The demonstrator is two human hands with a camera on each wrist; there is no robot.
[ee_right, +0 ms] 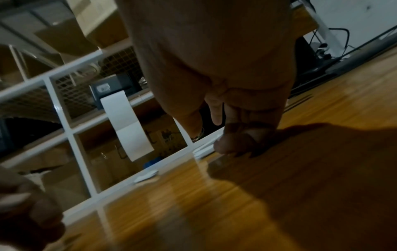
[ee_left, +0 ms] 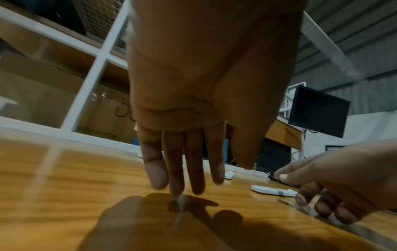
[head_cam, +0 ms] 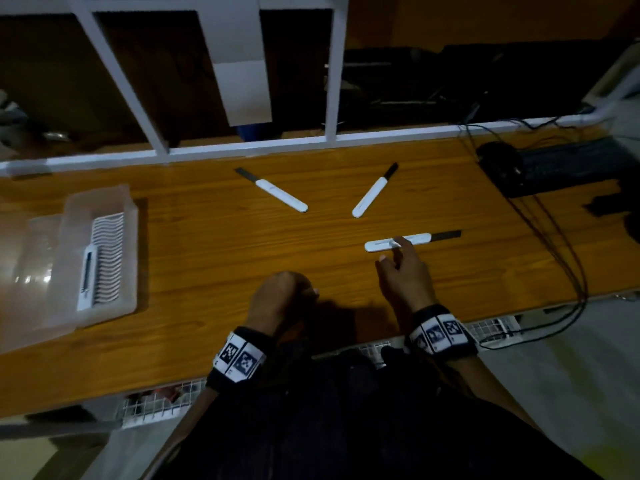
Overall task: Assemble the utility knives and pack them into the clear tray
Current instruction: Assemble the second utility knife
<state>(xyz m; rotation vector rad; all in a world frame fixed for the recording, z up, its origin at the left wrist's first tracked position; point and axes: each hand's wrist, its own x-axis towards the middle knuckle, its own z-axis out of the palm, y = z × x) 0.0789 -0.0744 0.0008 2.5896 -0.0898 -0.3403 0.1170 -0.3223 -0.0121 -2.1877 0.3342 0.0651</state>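
White knife (head_cam: pixel 398 242) under right hand (head_cam: pixel 405 275) forefinger, apparently just touching; left hand (head_cam: pixel 280 299) relaxed, empty.

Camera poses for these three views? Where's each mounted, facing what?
Head: above, facing down at table, tray, three knives; both hands, wristbands, lap show.
Left wrist: along open left hand over the table.
Right wrist: along right hand, fingers partly curled.
Shared: head and left wrist both show right hand at nearest knife.

A black keyboard (head_cam: pixel 568 161) and cables (head_cam: pixel 554 237) lie on the wooden table (head_cam: pixel 207 244).
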